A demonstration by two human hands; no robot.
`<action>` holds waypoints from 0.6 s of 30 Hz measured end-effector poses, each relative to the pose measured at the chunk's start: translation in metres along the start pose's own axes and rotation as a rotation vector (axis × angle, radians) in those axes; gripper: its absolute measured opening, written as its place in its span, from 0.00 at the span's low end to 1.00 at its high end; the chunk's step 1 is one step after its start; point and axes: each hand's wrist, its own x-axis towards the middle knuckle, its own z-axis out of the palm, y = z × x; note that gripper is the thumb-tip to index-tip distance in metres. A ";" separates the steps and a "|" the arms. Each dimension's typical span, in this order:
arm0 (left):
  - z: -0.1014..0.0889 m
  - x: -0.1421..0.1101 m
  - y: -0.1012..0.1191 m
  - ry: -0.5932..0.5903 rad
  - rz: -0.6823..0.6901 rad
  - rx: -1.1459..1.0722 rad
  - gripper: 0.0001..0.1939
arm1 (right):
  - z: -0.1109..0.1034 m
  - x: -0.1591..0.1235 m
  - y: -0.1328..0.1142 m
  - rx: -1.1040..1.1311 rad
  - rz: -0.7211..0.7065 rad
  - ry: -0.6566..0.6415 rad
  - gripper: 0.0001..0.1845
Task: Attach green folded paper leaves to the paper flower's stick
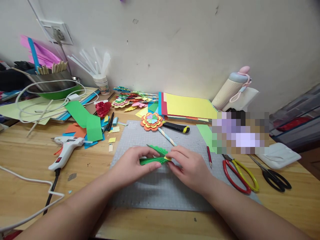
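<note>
Above the grey cutting mat, both hands hold a green accordion-pleated paper piece split into two fan-like halves. My left hand is closed round its left side, thumb below and fingers behind. At the gathered right end, my right hand pinches a small yellow paper strip against the pleats. Just behind the hands lies a layered paper flower with a striped paper stem; the stem's lower end is hidden by my right hand.
A white glue gun with its cord lies at left, near green paper pieces. A black utility knife rests behind the mat's middle. On the right are a pencil, red-and-yellow scissors and black scissors. Stacked coloured paper stands against the wall.
</note>
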 end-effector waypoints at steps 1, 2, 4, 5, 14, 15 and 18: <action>-0.001 0.001 -0.001 0.072 -0.014 -0.136 0.13 | 0.000 0.000 0.000 0.067 0.043 0.043 0.07; -0.003 0.002 -0.002 0.184 -0.016 -0.268 0.15 | 0.001 0.001 0.000 0.154 0.114 0.093 0.06; -0.006 0.005 -0.005 0.478 -0.005 -0.477 0.16 | 0.002 0.003 0.000 0.415 0.334 0.179 0.03; -0.007 0.007 -0.006 0.604 -0.014 -0.554 0.15 | 0.002 0.004 0.000 0.590 0.466 0.207 0.04; 0.017 0.011 -0.010 0.258 -0.280 -0.750 0.14 | 0.015 0.007 -0.007 1.521 0.964 0.169 0.13; 0.020 0.010 -0.009 0.193 -0.252 -0.728 0.14 | 0.016 0.007 -0.009 1.512 0.965 0.160 0.14; 0.023 0.010 -0.008 0.119 -0.166 -0.659 0.11 | 0.020 0.005 -0.013 1.478 0.936 0.117 0.14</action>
